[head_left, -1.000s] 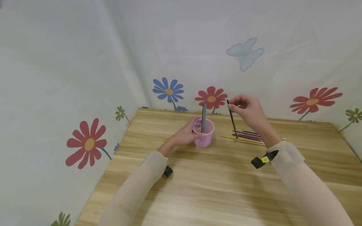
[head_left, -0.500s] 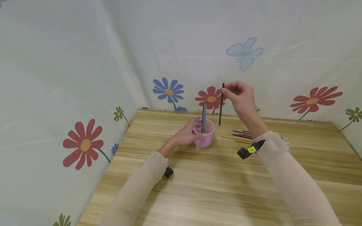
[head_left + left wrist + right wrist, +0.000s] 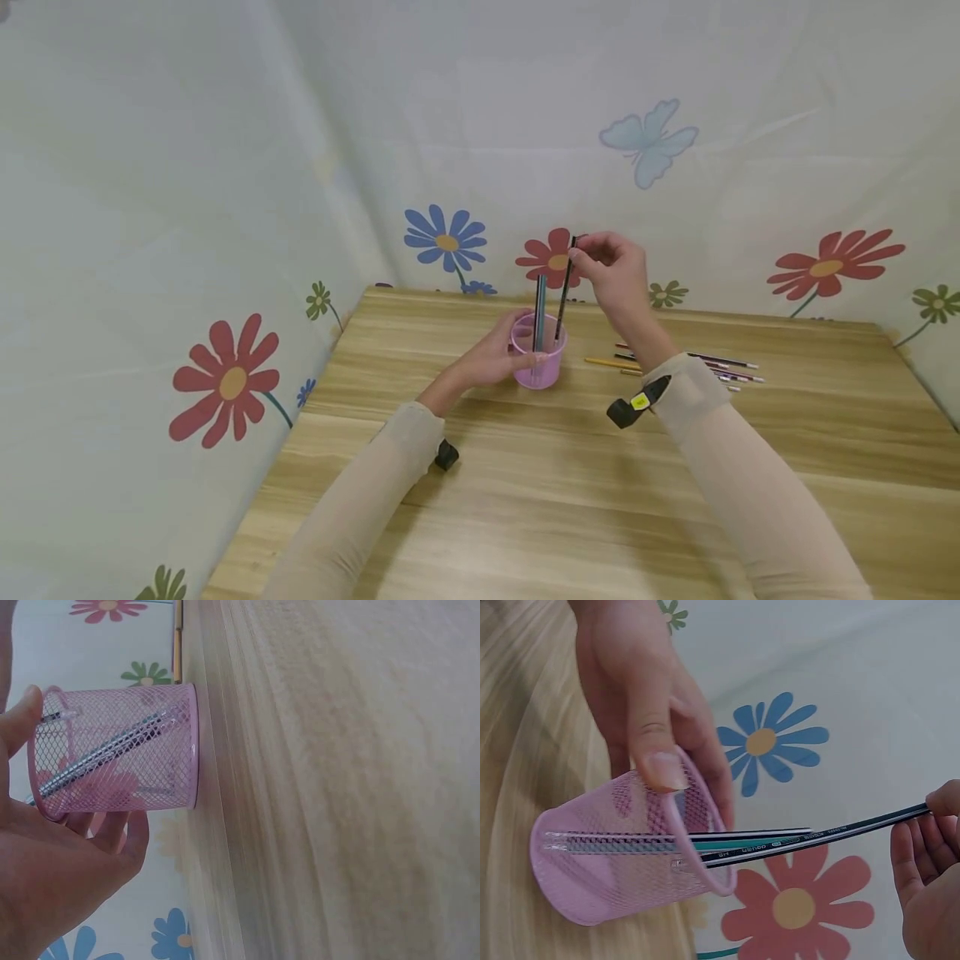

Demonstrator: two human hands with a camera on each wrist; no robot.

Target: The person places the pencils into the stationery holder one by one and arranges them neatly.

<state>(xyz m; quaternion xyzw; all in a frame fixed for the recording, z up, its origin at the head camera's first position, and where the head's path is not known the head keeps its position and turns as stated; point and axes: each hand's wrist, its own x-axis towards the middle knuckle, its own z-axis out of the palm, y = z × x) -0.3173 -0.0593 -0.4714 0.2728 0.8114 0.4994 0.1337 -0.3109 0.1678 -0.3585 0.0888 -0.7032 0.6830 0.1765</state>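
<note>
1. The pale cloth backdrop [image 3: 225, 167], printed with red and blue flowers and one light-blue butterfly, wraps the left and far sides of the scene.
2. The light wooden table [image 3: 570, 500] with streaky grain fills the lower half of the head view, and both beige-sleeved forearms reach in over it.
3. The left hand [image 3: 495, 360] is curled round the near-left side of the cup, thumb up on the rim and fingers behind the mesh, and it grips firmly.
4. The right hand [image 3: 611, 271] hovers above and just right of the cup, fingertips pinched narrow on the top end of a pencil.
5. The pink wire-mesh pencil cup [image 3: 537, 360] stands upright near the far middle of the table, its base flat on the wood.
6. On the table right of the cup, partly behind the right forearm, lies a loose spread of coloured pencils [image 3: 712, 367], close together and well apart from the cup.
7. The dark striped pencil [image 3: 564, 287] hangs nearly upright from the right hand; its lower end dips inside the cup's mouth, and the right wrist view shows it entering past the rim.
8. Already in the cup, a grey-and-teal striped pencil [image 3: 539, 312] leans just left of the held one and sticks out well above the rim.
</note>
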